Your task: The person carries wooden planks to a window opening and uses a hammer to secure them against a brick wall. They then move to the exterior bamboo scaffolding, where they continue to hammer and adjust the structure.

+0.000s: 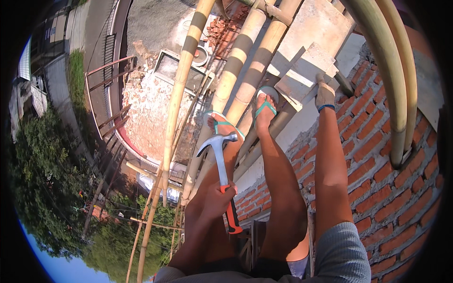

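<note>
My left hand [221, 200] is closed round the red and black handle of a claw hammer [218, 153], its steel head up and the claw to the left. My right hand [325, 95], with a blue band at the wrist, reaches forward along the brick wall. It grips the near right edge of a pale, cement-stained wooden board [304, 70]; some of its fingers are hidden. Under the board are more short wooden pieces. My feet, in sandals with turquoise straps [265, 107], stand on bamboo poles [245, 89] just left of the board.
A red brick wall [373, 160] rises on the right, with thick curved-looking bamboo poles [398, 94] against it. A larger board [311, 28] lies ahead. Far below on the left are rubble [148, 113], a mortar trough [172, 68], a bucket [200, 55] and stacked bricks [219, 33].
</note>
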The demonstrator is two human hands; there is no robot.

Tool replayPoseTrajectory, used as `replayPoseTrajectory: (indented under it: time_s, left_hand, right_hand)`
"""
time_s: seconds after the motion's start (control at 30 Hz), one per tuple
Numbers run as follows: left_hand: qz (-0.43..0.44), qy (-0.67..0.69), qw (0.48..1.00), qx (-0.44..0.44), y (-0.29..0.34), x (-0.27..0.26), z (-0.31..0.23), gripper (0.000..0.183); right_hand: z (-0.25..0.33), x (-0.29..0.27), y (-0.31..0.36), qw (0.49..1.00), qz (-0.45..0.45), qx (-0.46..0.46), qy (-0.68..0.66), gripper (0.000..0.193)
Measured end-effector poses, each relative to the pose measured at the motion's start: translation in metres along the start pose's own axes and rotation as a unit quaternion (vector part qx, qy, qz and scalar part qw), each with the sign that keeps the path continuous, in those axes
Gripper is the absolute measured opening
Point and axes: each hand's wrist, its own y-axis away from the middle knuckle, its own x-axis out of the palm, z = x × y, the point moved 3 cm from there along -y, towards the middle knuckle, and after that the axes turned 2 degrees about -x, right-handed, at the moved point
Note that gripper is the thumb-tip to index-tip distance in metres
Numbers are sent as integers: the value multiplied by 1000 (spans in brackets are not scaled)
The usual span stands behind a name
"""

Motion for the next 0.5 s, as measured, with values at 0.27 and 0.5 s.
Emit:
replayPoseTrajectory:
  time_s: [0.27,0.5]
  left_hand:
    - [-10,-28,999,-27,-2,-1,5,17]
    - [-98,29,995,7,-15,10,18,19]
  right_hand:
    - [3,27,-78,980,-98,38,170,50]
    - [14,48,134,941,339,-7,-6,41]
